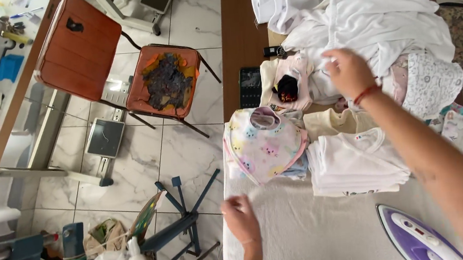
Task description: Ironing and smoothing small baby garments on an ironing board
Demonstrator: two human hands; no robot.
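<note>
**Hands at the Ironing Table**

While the left hand (241,218) was rested flat and empty on the white padded ironing surface (309,235), the right hand (348,71) was stretched to the heap of white garments (374,26), fingers closed on its cloth. Folded white shirts (353,163) were stacked between, beside a pastel bib (261,144). A purple iron (417,236) was stood nearby.

Pale marbled floor tiles (182,151), brightly lit. Worn orange padded chair (117,62) with torn seat, beside brown wooden table (239,39). Blue metal stool frame (186,219) lower down.
</note>
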